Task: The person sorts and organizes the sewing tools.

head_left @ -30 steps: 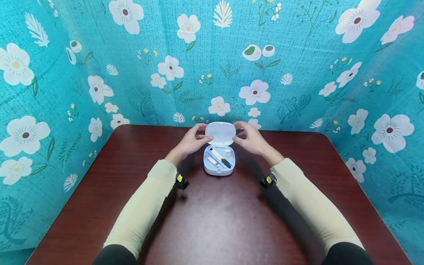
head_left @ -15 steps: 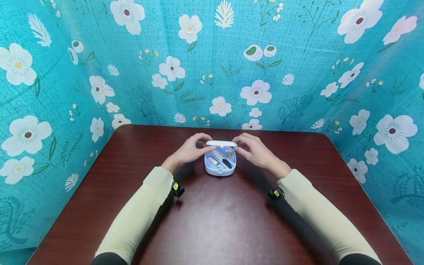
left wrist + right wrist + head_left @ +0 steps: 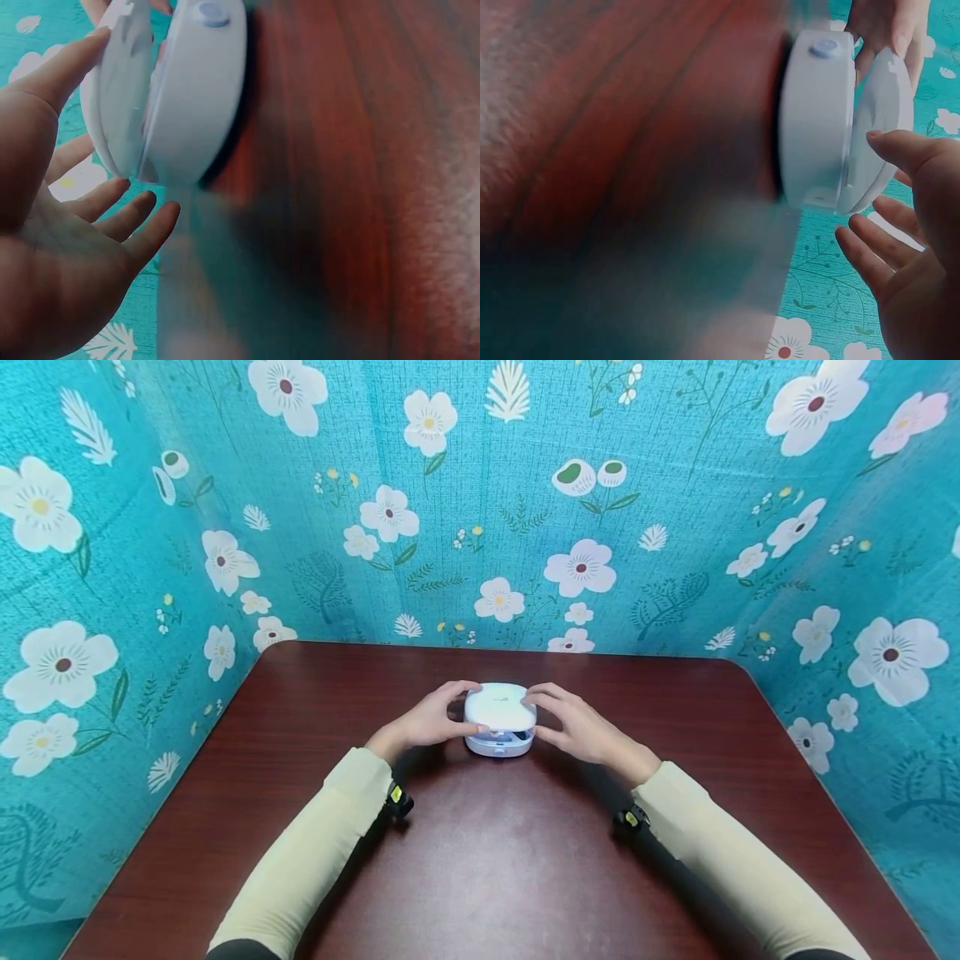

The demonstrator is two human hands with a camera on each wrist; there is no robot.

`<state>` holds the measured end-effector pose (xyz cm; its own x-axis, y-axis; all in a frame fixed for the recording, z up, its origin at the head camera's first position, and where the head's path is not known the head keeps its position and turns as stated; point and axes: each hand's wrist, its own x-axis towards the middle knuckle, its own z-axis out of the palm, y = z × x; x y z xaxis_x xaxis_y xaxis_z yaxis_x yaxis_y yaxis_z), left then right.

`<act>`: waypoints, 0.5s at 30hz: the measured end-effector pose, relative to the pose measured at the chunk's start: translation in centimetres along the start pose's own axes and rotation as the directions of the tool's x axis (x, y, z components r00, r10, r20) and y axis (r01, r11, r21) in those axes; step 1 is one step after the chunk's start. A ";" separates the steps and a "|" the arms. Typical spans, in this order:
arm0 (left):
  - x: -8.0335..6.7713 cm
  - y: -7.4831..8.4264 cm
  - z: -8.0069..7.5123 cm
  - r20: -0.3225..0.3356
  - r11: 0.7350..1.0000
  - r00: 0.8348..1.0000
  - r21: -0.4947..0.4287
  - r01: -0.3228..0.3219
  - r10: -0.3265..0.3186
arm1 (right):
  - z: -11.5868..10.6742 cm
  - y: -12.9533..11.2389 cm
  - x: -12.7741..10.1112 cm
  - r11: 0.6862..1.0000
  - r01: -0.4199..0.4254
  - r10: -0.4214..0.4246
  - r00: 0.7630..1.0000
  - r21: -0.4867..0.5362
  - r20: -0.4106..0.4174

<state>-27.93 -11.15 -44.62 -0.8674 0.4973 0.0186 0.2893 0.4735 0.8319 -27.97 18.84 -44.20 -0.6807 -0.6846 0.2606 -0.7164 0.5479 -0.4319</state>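
A small white rounded case sits near the back of the table, its hinged lid partly lowered over the base. My left hand holds the lid's left side, thumb at the front edge and fingers toward the back. On the other side, my right hand holds the lid's right edge in much the same way. A wedge-shaped gap separates lid and base in both wrist views. The base's round front button shows in the left wrist view. Most of the contents are hidden; a dark bit shows through the gap.
The dark red-brown wooden table extends in front of the case and to both sides. Blue floral cloth hangs behind the table's back edge and along both sides.
The lid has swung from upright, with a black-handled tool and small items visible inside, forward and down over the base. Both hands have moved with it toward the front.
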 end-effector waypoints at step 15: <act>-0.4 -0.5 0.7 -0.011 0.998 0.999 0.044 0.044 -0.044 | 0.5 0.2 -0.2 0.996 -0.055 0.051 0.998 0.071 0.048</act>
<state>-27.48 -11.10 -45.43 -0.8838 0.4677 -0.0117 0.2679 0.5264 0.8069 -27.93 18.80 -44.76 -0.7084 -0.6780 0.1963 -0.6654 0.5487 -0.5061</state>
